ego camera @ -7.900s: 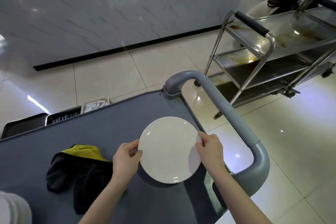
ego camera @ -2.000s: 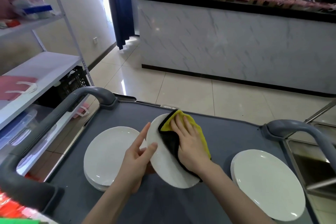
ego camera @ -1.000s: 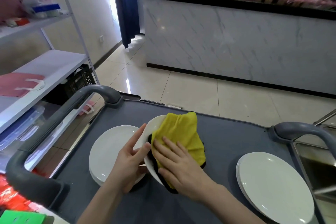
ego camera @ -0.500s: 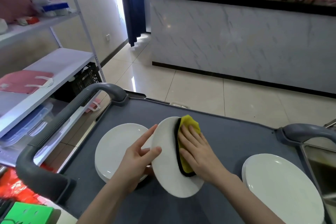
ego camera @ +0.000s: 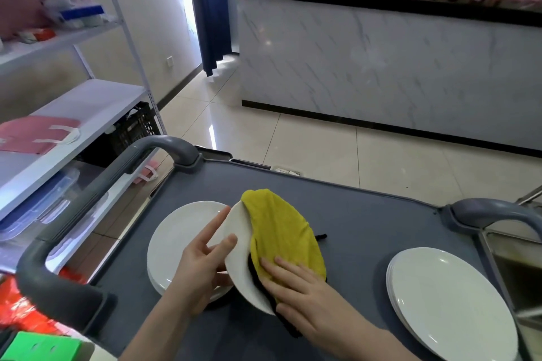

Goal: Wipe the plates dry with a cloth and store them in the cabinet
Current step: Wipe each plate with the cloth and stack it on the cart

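Note:
A white plate (ego camera: 239,255) is held tilted above the grey cart top (ego camera: 360,231). My left hand (ego camera: 202,265) grips its left rim, thumb on the face and fingers behind. A yellow and black cloth (ego camera: 283,236) covers most of the plate's face. My right hand (ego camera: 302,294) presses flat on the lower part of the cloth with straight fingers. A stack of white plates (ego camera: 179,240) lies on the cart to the left, behind my left hand. Another stack of white plates (ego camera: 448,302) lies at the right.
Grey cart handles rise at the left (ego camera: 96,199) and right (ego camera: 498,212). A white metal shelf rack (ego camera: 88,105) with boxes and pink items stands to the left. A marble-fronted counter (ego camera: 381,67) runs across the tiled floor ahead. A steel trolley edge (ego camera: 522,267) is at the far right.
The cloth has spread over most of the plate's face, yellow side up. My right hand has slid down to the plate's lower edge. The left hand keeps its hold.

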`<state>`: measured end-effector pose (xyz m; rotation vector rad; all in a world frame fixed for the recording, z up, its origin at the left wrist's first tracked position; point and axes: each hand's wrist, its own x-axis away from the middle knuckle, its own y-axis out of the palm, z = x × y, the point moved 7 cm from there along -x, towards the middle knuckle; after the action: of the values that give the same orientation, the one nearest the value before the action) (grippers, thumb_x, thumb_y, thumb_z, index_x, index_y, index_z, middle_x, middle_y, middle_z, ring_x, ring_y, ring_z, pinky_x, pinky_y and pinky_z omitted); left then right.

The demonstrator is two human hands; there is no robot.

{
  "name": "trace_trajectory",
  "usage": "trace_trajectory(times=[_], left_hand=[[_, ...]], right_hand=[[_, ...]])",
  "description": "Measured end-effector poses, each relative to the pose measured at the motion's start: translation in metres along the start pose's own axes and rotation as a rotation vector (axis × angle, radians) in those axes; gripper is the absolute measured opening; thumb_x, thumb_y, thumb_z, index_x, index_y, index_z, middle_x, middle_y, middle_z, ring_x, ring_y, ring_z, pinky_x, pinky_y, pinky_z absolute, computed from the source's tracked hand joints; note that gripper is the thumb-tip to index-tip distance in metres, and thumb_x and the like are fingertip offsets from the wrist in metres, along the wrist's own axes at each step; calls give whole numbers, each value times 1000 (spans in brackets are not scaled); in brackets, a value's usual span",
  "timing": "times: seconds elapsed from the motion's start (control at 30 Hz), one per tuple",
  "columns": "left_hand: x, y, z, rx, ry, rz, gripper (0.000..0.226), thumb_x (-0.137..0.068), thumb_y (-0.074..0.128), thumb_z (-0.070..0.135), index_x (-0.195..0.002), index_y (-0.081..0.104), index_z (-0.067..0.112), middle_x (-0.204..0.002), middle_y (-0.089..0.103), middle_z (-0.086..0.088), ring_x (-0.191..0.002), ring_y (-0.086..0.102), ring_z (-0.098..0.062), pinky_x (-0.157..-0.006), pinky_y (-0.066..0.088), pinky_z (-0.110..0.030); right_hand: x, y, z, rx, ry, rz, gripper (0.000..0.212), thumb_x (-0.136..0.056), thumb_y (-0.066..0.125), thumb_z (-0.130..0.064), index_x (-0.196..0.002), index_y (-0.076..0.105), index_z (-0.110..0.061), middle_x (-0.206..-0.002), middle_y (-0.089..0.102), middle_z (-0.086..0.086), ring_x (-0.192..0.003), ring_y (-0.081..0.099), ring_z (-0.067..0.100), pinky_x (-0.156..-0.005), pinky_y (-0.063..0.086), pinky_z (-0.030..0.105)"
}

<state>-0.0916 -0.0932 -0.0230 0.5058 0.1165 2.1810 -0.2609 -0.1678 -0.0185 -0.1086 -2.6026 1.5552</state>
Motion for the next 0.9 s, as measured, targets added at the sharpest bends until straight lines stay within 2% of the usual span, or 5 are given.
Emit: trace_trajectory(times=[0.17,0.37,0.6,0.73,0.9], left_hand=[[4,5,2,-57,-6,-56,67,-69,82,18,-124,60,50,-97,75,-13,-71,69,-26,-53,55,-35],[3,18,9,-87,19,-129,66,-73,73,22,-129,56,52,-94,73,-17,-76,68,-29,-58,57,-39],[3,8,-11,50,-56,-26,71,-61,87,17,-118,63,51,-97,74,-15,-77,67,-26,-61,55,-35],[6,-6,-9,75,-38,47,52,-63,77,27,-109,68,49,-97,75,-16,-77,72,-27,-60,57,-35],[10,-12,-10,30,-41,82,59,-62,78,28,-118,65,44,-95,75,-17,-71,71,-27,-56,57,-37]], right_hand=[[9,1,54,93,188,103,52,-101,24,-50,-148,4,-40,-156,-5,-22,-146,-6,2,-120,8,38],[-26,-40,60,36,225,326,56,-102,39,-31,-147,7,-28,-157,-2,-12,-148,-3,12,-121,6,35],[-47,-25,-17,30,-5,177,50,-102,31,-35,-151,23,-29,-158,1,-20,-147,-6,6,-120,4,37],[-29,-12,-25,-42,-45,117,48,-104,31,-35,-151,21,-32,-158,1,-21,-146,-6,2,-120,7,33],[-1,5,-9,-79,-9,94,47,-103,28,-42,-148,18,-42,-158,3,-24,-146,-2,1,-120,11,33]])
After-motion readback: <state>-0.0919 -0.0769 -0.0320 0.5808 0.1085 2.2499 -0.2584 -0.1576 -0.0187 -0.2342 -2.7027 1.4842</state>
